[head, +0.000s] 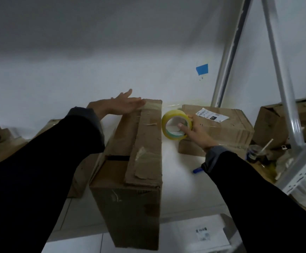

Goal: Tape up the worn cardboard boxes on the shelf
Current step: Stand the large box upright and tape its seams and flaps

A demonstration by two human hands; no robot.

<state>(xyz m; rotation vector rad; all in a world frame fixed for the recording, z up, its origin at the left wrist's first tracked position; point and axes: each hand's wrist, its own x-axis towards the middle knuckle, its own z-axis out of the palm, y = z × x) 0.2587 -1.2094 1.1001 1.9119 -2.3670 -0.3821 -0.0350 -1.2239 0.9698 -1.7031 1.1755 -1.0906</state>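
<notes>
The worn cardboard box (130, 157) stands upright at centre on the white shelf (181, 161). The left hand (119, 106) rests flat, fingers straight, on the box's far top edge. The right hand (196, 130), just right of the box, grips the yellow tape roll (176, 125), thumb through its core, near a labelled box (221, 128).

We see a bare strip of white shelf (176, 172) between the tall worn box (130, 161) and the labelled box (219, 125), wide enough for a hand. The tape roll (176, 126) and right hand (197, 132) block its far end; a blue marker (197, 169) lies nearer. Slanted metal struts (280, 70) close off the right, with a plastic cup (256, 152) beneath.
</notes>
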